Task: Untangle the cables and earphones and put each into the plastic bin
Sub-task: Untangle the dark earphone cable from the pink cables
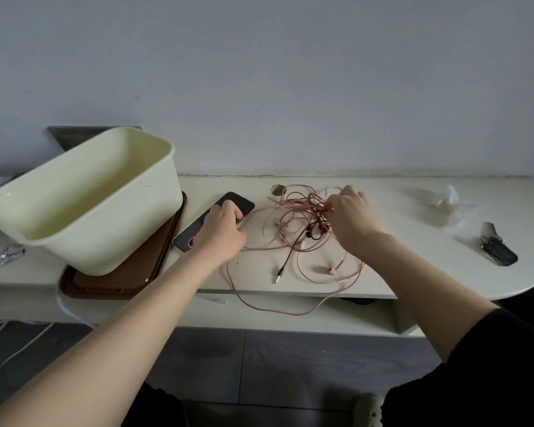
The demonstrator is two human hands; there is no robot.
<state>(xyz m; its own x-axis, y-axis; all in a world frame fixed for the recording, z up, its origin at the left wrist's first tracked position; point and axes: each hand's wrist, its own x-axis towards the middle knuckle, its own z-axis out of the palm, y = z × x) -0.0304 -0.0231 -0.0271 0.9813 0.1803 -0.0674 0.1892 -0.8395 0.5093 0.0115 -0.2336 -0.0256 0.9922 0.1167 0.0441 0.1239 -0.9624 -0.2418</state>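
**Right hand in the cable knot, left hand on the phone**

From my remote seat the head view showed me a long white tabletop with a rounded right end (413, 272) set against a pale wall. At its left stood the cream rectangular plastic bin (111, 241), tilted so that its mouth faced up and toward the camera. It sat on a dark brown plastic tray (130, 272) whose near corner jutted past the table edge.

Right of centre, the tangle of pink cables and earphones (299, 217) lay spread on the tabletop, well apart from the bin. One long loop of it hung over the front edge.

The right hand (352, 220) was over the far right side of the tangle, its thumb and fingers pinched together on a bunch of strands. The left hand (222, 232) lay on the black slab smartphone (238, 201), just right of the tray, with its fingers curled at the phone's right edge. I could not tell whether it gripped the phone, a strand, or nothing.

Farther right I saw a crumpled white tissue (447, 204) and, nearer the edge, a black key fob (498, 251).

Two loose ends lay at the near side of the tangle: a metal jack plug (279, 276) and a pink earbud (332, 270).
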